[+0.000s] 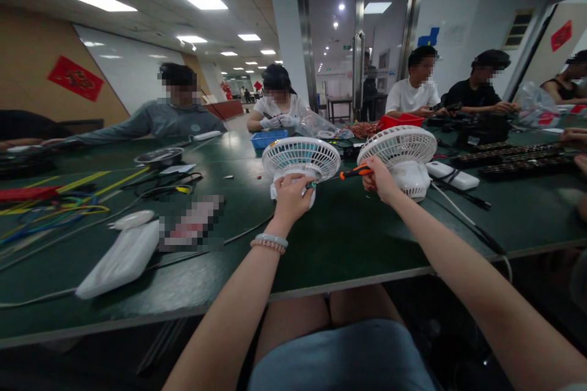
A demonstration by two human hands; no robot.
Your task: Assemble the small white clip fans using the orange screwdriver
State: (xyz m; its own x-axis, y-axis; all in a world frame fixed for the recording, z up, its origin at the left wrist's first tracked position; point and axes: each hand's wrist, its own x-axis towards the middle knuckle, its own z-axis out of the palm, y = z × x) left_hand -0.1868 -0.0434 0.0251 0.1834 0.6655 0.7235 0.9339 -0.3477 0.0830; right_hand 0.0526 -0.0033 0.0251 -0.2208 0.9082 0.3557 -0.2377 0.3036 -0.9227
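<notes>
A white fan [301,156] with a round slatted cage stands in front of me on the green table. My left hand [292,198] is closed round its white lower housing, and a small teal spot shows by the fingertips. My right hand [381,180] grips a screwdriver [355,173] with an orange and black handle. Its thin shaft points left toward my left hand's fingers; whether the tip touches anything I cannot tell. Just behind my right hand is a second white fan [403,149], with its base [415,180] on the table.
A white power bank-like block [453,175] and cables lie at right. Dark strips [523,159] sit beyond. At left are a white pouch [121,256], a blurred flat item [195,220] and coloured wires [59,208]. A blue tray [268,138], a red bin [398,121] and several people are across the table.
</notes>
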